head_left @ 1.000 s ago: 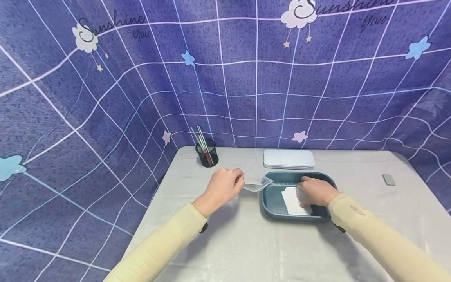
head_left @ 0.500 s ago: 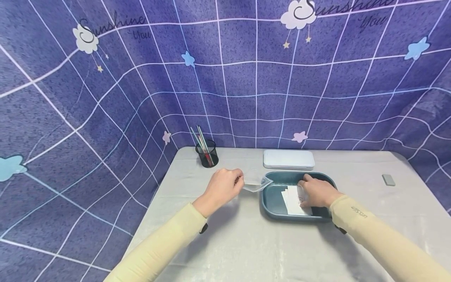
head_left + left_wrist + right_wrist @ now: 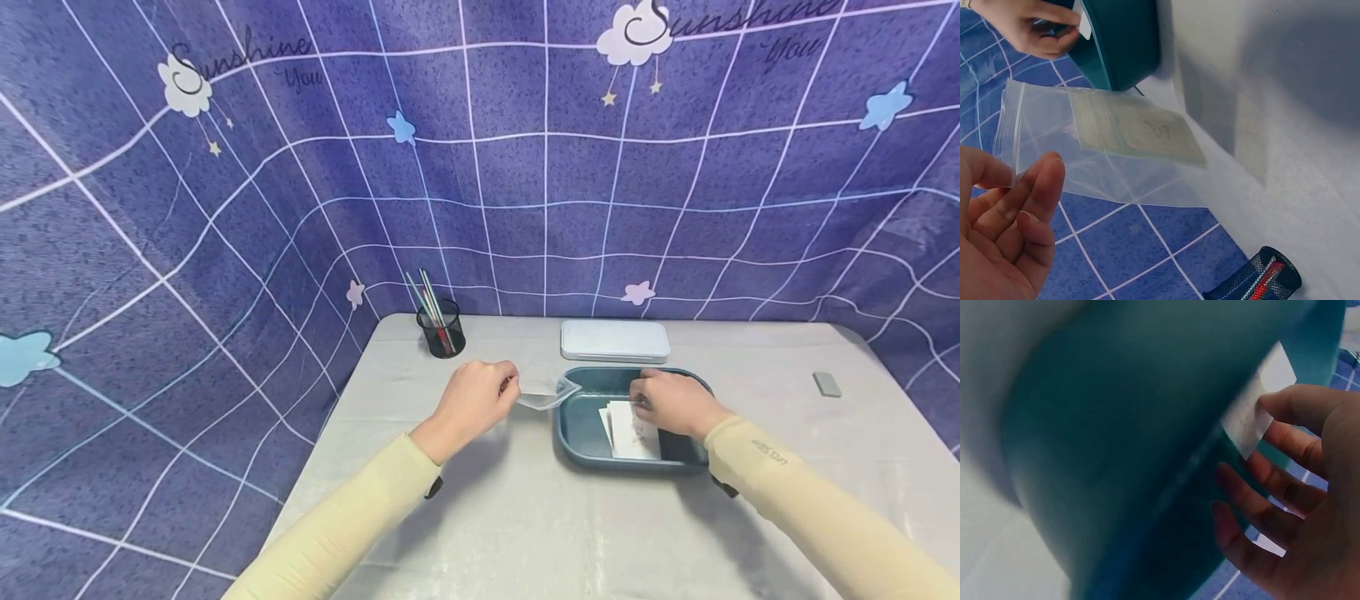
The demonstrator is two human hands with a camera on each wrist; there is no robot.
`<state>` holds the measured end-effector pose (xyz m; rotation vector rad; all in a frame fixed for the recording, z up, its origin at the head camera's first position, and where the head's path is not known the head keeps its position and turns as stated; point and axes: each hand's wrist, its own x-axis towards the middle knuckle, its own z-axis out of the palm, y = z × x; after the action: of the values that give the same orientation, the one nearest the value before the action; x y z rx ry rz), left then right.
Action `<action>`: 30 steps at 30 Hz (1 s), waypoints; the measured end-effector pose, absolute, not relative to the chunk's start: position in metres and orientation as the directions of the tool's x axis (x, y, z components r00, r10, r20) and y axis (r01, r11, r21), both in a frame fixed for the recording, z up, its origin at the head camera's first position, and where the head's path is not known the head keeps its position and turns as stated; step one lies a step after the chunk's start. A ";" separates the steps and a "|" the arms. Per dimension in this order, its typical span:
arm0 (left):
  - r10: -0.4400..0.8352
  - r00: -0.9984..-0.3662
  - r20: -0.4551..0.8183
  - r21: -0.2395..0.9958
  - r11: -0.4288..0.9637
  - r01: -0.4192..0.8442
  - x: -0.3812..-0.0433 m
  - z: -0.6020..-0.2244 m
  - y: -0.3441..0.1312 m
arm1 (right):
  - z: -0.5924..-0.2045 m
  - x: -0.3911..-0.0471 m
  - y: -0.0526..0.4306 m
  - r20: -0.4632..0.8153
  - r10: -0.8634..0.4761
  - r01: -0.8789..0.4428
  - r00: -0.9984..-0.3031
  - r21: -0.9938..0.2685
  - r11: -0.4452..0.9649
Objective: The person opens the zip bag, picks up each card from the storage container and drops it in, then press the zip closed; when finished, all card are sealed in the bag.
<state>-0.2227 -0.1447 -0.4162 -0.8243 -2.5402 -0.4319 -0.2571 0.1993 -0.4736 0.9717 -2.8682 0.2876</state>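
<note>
My left hand (image 3: 474,400) pinches the edge of a clear zip bag (image 3: 1041,119) near its zip strip. Inside the bag lie a few pale yellowish cards (image 3: 1141,128), one with a faint drawing. The bag's right end reaches the left rim of a dark teal tray (image 3: 573,446). Over the tray, my right hand (image 3: 675,402) pinches a white card (image 3: 1250,419) between thumb and fingers, seen in the right wrist view. Several white cards (image 3: 633,433) overlap in the tray below, the top one printed with a small drawing. The tray's wall hides part of the held card.
Behind the tray lies a white flat case (image 3: 615,340). A black mesh pen cup (image 3: 442,333) with several pencils stands at the back left. A small grey block (image 3: 827,384) lies to the right on the grey table (image 3: 540,533). A blue patterned curtain (image 3: 510,167) surrounds the table.
My right hand has drawn back slightly toward the tray's far side, uncovering more of the printed top card. My left hand and the bag stay in place.
</note>
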 end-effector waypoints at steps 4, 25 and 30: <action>0.479 -0.729 0.489 0.158 0.773 0.614 -0.223 -0.416 -0.145 | -0.464 -0.259 0.201 0.154 -0.608 -0.627 -0.779 -0.198 0.753; 0.475 -0.731 0.489 0.159 0.776 0.610 -0.223 -0.413 -0.145 | -0.408 -0.248 0.201 0.336 -0.600 -0.686 -0.726 -0.293 0.666; 0.472 -0.733 0.491 0.162 0.777 0.609 -0.222 -0.412 -0.145 | -0.396 -0.240 0.196 0.461 -0.554 -0.697 -0.693 -0.235 0.677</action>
<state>-0.2224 -0.1453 -0.4117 -0.8157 -2.5413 -0.4374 -0.2403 0.1955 -0.3963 0.9849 -2.5396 0.5654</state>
